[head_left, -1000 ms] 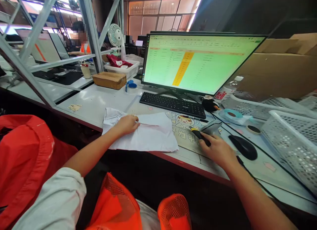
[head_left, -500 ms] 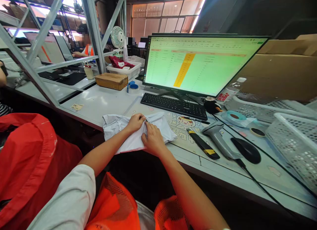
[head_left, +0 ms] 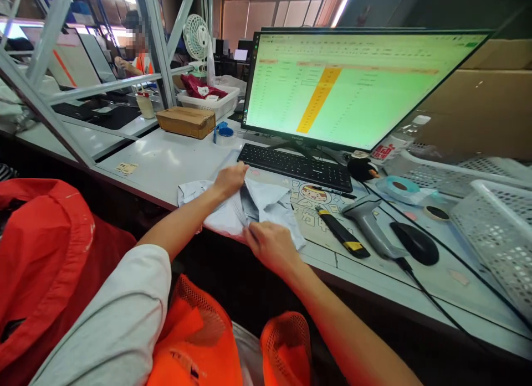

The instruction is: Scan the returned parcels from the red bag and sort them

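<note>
A crumpled white plastic mailing bag lies at the desk's front edge, with a gap torn open that shows its dark grey inside. My left hand pinches the bag at the far end of the gap, fingers closed. At the near end, my right hand grips the other side with its fingers closed. What the bag holds, if anything, is hidden. To the right of the bag lie a black and yellow utility knife and a grey barcode scanner.
Behind the bag stand a keyboard and a monitor. A mouse, tape roll and white basket are at right. A cardboard box sits back left; a red bag is left. Another person sits beyond the metal frame.
My hands have moved apart, the left one away from me and the right one toward me. The bag has opened between them, showing its dark inside. The view has tilted slightly down.
</note>
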Demonstrator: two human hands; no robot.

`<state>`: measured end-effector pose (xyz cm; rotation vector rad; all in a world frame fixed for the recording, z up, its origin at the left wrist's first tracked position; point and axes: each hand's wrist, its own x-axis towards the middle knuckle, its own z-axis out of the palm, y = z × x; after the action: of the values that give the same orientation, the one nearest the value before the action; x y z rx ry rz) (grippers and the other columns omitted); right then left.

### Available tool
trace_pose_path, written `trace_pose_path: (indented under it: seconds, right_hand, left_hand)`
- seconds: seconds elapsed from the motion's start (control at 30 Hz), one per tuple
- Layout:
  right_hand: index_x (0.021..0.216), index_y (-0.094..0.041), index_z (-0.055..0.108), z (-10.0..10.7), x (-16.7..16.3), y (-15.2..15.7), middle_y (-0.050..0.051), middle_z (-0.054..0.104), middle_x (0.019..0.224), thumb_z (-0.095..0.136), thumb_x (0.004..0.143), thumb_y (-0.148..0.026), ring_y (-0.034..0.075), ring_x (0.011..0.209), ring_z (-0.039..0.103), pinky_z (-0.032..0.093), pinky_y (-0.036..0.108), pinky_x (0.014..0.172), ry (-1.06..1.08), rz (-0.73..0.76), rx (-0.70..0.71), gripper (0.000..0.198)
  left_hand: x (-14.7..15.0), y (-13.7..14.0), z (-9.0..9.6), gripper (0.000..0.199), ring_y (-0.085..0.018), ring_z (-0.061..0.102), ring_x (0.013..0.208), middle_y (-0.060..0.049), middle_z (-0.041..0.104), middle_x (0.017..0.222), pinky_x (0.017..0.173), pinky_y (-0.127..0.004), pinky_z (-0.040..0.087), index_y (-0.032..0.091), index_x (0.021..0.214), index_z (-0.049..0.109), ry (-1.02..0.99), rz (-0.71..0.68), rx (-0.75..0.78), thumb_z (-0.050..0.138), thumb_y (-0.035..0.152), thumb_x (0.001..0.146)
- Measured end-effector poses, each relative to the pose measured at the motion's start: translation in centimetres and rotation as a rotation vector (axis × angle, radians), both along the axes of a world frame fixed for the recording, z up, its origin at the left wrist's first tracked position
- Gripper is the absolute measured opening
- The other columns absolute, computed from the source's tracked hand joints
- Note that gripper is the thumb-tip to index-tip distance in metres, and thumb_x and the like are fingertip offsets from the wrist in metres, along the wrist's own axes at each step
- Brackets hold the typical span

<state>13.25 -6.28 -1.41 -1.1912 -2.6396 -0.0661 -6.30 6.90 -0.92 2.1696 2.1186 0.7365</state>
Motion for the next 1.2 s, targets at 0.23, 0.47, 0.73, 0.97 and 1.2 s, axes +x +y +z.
trace_pose_path:
  seconds: [0.23,0.47,0.73,0.97,1.2]
  right_hand:
    - [0.071,-0.022,0.059,-2.5,4.3,-5.9,0.002,0.062,0.062,0.045,0.106,-0.026,0.016,0.059,0.058,0.032,0.033,0.062,0.16,0.204,0.127,0.038]
    - [0.075,-0.023,0.063,-1.1,7.0,-2.8,0.004,0.065,0.073,0.049,0.105,-0.036,0.019,0.066,0.062,0.04,0.031,0.06,0.114,0.043,-0.057,0.035]
    - [0.104,-0.022,0.073,2.9,5.9,3.0,0.01,0.072,0.104,0.05,0.102,-0.036,0.026,0.096,0.066,0.052,0.04,0.086,0.397,0.002,-0.073,0.027]
    - [0.114,-0.019,0.073,-3.9,1.5,6.6,0.014,0.067,0.119,0.049,0.102,-0.025,0.029,0.108,0.057,0.049,0.044,0.097,0.239,0.173,-0.065,0.028]
    - [0.101,-0.022,0.069,-2.6,2.3,6.3,0.012,0.068,0.105,0.043,0.104,-0.028,0.027,0.101,0.06,0.049,0.041,0.093,0.431,0.101,-0.001,0.027]
  left_hand:
    - [-6.9,3.3,0.2,0.045,-0.033,0.067,0.113,-0.023,0.07,0.118,0.089,-0.038,0.046,0.014,0.13,0.056,-0.062,0.382,-0.055,0.021,0.035,0.111]
    - [-4.5,1.1,0.8,0.036,-0.032,0.065,0.11,-0.016,0.071,0.112,0.092,-0.039,0.046,0.019,0.116,0.062,-0.009,0.184,0.026,0.037,0.044,0.109]
    - [0.1,-8.9,2.5,0.011,-0.029,0.064,0.102,-0.011,0.067,0.107,0.086,-0.037,0.047,0.017,0.106,0.065,0.292,-0.382,0.027,0.058,0.024,0.101]
    - [0.6,-13.7,-3.4,0.027,-0.033,0.064,0.103,-0.014,0.068,0.111,0.08,-0.04,0.051,0.019,0.107,0.065,0.21,-0.106,-0.039,0.075,0.037,0.091]
    - [-0.3,-13.0,-4.6,0.019,-0.025,0.065,0.093,-0.008,0.069,0.098,0.082,-0.036,0.051,0.02,0.098,0.062,0.066,-0.167,0.109,0.046,0.025,0.107]
